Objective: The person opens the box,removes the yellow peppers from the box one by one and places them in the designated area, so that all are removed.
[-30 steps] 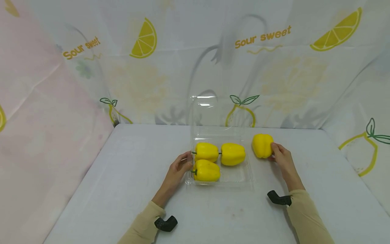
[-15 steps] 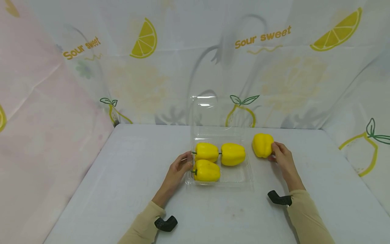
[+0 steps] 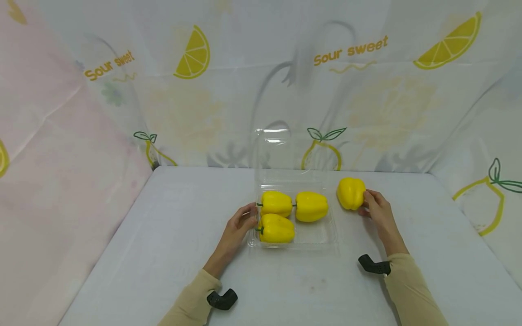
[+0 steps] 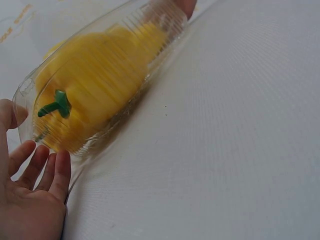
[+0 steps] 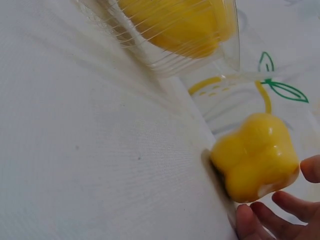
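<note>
In the head view a yellow bell pepper (image 3: 351, 194) stands on the white table, right of the clear plastic clamshell container (image 3: 316, 234). My right hand (image 3: 381, 215) is at its right side, fingertips at its edge; fingers and thumb do not reach round it in the right wrist view. Its stem is hidden. Inside the container lie three more yellow bell peppers, a back left one (image 3: 276, 203), a front left one (image 3: 277, 228) and a back right one (image 3: 311, 206). My left hand (image 4: 37, 195) touches the container's left wall with nearly straight fingers, thumb by the rim.
Behind the container its transparent lid (image 3: 281, 154) stands raised. A lemon-printed cloth (image 3: 244, 104) rises at the table's far edge and along both sides. The white tabletop (image 3: 175, 226) extends to the left. Black angled mounts (image 3: 222, 299) sit at both sleeves.
The loose bell pepper has tilted or shifted very slightly away from me, with the right fingers following it. The left hand, the container and its peppers stay in place.
</note>
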The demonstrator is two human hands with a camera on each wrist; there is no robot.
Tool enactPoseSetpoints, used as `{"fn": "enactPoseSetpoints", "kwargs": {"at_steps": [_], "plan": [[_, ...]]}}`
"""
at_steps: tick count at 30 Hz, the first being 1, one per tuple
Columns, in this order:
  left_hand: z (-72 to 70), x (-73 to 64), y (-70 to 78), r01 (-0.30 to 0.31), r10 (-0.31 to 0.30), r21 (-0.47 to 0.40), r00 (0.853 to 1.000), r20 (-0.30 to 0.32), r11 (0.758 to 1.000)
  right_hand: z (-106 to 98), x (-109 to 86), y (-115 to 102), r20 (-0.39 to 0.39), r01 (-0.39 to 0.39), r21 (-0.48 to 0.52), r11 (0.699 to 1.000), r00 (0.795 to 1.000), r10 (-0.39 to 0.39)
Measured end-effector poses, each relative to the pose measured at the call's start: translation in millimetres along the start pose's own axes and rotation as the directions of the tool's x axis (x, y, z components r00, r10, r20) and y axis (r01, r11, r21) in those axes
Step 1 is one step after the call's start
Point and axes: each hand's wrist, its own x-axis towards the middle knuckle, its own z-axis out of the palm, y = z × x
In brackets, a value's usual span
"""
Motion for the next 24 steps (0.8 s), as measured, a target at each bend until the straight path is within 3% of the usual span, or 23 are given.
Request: {"fn": "enactPoseSetpoints", "kwargs": {"at_steps": [9, 14, 21, 24], "plan": [[-0.3, -0.6, 1.1, 0.015, -0.015, 0.015, 1.000, -0.001, 1.000, -1.6, -0.2, -1.4, -0.081, 0.031, 0.030, 0.999, 0.996, -0.028], [0.1, 1.1, 1.4, 0.020, -0.020, 0.011, 1.000, 0.004, 1.000, -4.8, -0.1, -1.1, -0.125, 0.066, 0.000, 0.998, 0.990, -0.066], [3.1, -9.5, 30.3, 0.078, -0.078, 0.003, 0.996, 0.030, 0.997, -4.3, 0.6, -2.8, -0.165, 0.084, -0.033, 0.996, 0.982, -0.088], [3.1, -8.9, 30.3, 0.074, -0.074, 0.009, 0.997, 0.031, 0.997, -4.1, 0.2, -3.9, -0.160, 0.105, -0.029, 0.994, 0.981, -0.109]]}}
